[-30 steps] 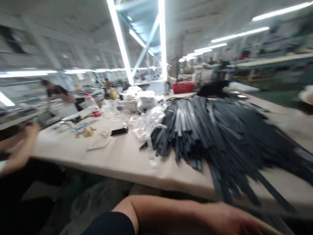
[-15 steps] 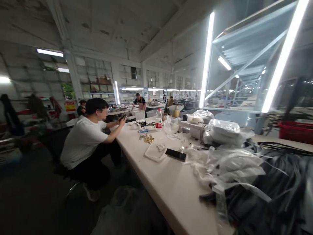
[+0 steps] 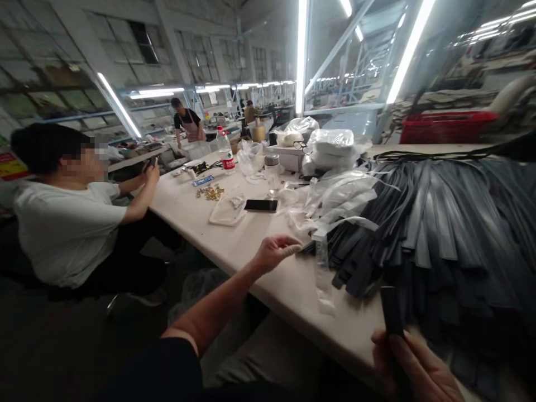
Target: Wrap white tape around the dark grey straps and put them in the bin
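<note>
My left hand reaches over the table, its fingers closing at the tip of a dark strap that sticks out from the pile. One of its fingers has a pale wrap. Low at the right, my right hand pinches a black strap between thumb and fingers, its end pointing up. The large pile of dark grey straps covers the right of the table, fanned out toward me. White plastic wrapping and a clear strip of film lie beside the pile.
On the table are a phone, a white tray, small gold-coloured pieces, a glass jar and a red-labelled bottle. A seated person is at the left. Behind stands a red crate.
The view has turned right and down. Both my hands have come into sight, the left at a strap tip, the right holding a strap. The seated person still holds a phone.
</note>
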Demonstrator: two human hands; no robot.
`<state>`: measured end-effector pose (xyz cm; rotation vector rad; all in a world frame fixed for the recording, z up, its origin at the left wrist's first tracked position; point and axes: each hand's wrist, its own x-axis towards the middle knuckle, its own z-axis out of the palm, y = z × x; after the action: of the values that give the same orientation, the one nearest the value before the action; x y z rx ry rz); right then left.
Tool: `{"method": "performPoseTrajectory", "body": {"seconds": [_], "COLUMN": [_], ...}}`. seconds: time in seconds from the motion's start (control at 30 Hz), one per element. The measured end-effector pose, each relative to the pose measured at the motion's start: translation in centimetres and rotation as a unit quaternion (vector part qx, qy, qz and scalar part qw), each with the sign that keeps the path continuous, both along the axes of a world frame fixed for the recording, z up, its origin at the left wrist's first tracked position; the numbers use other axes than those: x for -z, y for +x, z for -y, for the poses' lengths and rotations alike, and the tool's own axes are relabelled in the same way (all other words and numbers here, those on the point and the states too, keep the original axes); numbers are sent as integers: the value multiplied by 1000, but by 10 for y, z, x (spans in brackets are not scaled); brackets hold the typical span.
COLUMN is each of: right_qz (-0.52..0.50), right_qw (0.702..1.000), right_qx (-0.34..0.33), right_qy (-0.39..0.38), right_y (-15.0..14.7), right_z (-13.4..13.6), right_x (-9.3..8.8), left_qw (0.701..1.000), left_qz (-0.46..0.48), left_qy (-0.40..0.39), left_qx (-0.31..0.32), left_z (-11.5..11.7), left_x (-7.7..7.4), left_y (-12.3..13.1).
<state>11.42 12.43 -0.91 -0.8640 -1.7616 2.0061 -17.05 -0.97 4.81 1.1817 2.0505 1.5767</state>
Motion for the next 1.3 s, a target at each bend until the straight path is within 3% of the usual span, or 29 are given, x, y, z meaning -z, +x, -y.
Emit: {"method": "performPoseTrajectory", "body": {"seconds": [0.1,0.2,0.4,0.57,0.73,0.93,1.13,1.23,1.3], "right_qz": [-24,-39,-62,-58,-8,56,18,9,0], "right_qw": [999,999,998,998,994,969,980,982,985], "right_qx": [13,16,8,-16,-103,-232,-189,-173,-159], "right_qy": [-25,-29,-23,1,38,63,67,70,73], "right_y": [2,3,2,-2,-12,-45,-90,-100,-100], "right_z": [-3,0,4,1,-3,-3,1,4,5], "right_x": [2,-2,-8,-12,-32,-52,-55,-53,-54], "left_qw": [997,987,945,935,942,957,967,970,984], "left_qz": [-59,-121,-284,-320,-316,-267,-237,-220,-160], "left_qy": [-46,-103,-111,-64,11,22,-4,5,29], "left_qx": [2,36,119,142,111,114,99,101,71], "left_z": [-13,-20,0,17,26,38,45,51,53], "left_x": [-9,-4,35,57,49,32,30,30,29], "left_y": [-10,10,67,77,78,80,80,82,82]}}
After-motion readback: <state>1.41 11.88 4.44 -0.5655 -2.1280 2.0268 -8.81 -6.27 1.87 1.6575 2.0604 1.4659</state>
